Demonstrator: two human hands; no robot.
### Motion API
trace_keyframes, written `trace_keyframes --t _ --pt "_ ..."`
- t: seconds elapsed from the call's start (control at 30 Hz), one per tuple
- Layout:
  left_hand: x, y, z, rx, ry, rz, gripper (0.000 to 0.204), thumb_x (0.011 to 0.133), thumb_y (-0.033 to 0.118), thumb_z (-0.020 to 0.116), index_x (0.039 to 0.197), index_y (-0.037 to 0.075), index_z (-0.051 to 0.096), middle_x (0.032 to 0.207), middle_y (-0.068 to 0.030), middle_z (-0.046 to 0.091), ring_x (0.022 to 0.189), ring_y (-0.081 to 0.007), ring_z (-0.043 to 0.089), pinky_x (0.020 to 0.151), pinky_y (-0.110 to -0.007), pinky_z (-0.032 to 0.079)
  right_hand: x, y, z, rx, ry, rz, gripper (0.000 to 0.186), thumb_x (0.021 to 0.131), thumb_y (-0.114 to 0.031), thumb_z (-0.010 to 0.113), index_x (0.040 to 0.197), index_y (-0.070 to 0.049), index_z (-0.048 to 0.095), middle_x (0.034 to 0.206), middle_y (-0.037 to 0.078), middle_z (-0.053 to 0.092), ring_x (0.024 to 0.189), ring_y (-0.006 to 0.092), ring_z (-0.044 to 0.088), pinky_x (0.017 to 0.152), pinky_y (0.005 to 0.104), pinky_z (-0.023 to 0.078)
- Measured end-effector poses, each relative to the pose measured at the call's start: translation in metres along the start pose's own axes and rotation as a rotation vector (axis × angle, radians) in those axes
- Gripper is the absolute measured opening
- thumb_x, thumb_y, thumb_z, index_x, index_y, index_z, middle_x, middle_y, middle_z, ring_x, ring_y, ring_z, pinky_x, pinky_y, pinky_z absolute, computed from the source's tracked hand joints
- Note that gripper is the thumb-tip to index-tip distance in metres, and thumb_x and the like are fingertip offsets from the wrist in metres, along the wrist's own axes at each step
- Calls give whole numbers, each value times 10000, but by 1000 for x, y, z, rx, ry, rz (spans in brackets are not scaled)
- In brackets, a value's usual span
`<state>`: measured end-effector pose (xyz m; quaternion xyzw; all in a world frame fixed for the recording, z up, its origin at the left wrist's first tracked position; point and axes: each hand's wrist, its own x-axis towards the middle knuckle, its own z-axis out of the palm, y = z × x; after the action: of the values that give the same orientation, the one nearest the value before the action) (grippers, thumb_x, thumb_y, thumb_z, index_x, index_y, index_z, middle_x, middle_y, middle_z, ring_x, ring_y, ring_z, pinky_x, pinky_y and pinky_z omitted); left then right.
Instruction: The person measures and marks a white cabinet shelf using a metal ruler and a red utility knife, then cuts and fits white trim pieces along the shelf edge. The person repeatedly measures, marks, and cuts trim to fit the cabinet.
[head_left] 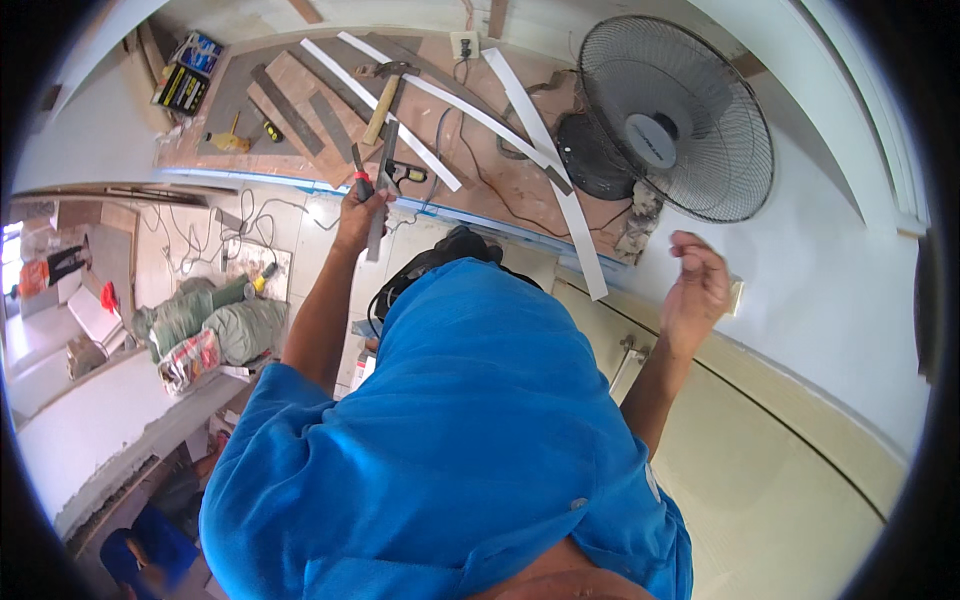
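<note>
My left hand (364, 215) is at the near edge of the workbench, closed around a tool with a red and black handle (363, 186) and a narrow dark blade pointing away. The same hand grips a combination square (376, 240); its steel rule passes through the fingers, and its black and yellow head (408, 174) lies to the right. My right hand (694, 295) is raised at the right, below the fan, fingers loosely bent with nothing visible in them. Just beyond my left hand, a hammer (380, 112) with a wooden handle lies on the bench.
Long white strips (520, 100) and grey-brown strips (288, 108) lie across the bench (500, 190), one white strip overhanging its near edge. A black fan (650, 140) stands at the right. Cables (205, 235) and stuffed bags (245, 330) are at the left. Another person (160, 545) is at lower left.
</note>
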<state>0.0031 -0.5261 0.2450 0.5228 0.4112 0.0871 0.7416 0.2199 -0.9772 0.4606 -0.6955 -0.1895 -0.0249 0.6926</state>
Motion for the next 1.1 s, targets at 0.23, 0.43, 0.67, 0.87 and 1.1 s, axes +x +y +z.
trace_keyframes --t 0.23,0.43,0.67,0.87,1.1 --pt "123 -76 11 -199 89 5 167 877 80 756 1007 -4 694 879 -80 691 735 -196 652 636 -339 512 -39 49 2 -4 -125 494 227 1089 -273 625 1107 -52 673 1157 85 737 1070 184 677 961 372 520" --pt "215 -111 -14 210 140 -90 266 847 152 843 1023 141 642 833 16 558 694 -135 539 597 -347 464 -43 54 7 287 -6 773 259 1105 -286 557 1225 -73 642 1296 99 707 1193 263 676 988 413 517" --pt "281 -115 -60 283 39 33 383 873 116 807 1223 91 655 960 -31 653 794 -194 633 690 -400 531 -2 48 31 554 -44 591 327 1097 -290 581 1297 -38 643 1311 124 704 1224 234 656 1000 382 508" --pt "314 -92 -85 786 173 26 276 861 77 735 1124 -6 729 962 -140 752 818 -290 727 701 -450 562 6 36 37 389 -13 565 286 1077 -300 639 1217 -59 707 1287 93 714 1165 157 658 979 329 507" --pt "331 -107 -117 978 179 -5 332 869 118 765 1182 24 707 862 -101 717 756 -261 716 616 -417 529 -5 53 8 142 -71 482 134 1044 -232 699 1082 -105 722 1147 58 741 1081 137 666 928 319 509"
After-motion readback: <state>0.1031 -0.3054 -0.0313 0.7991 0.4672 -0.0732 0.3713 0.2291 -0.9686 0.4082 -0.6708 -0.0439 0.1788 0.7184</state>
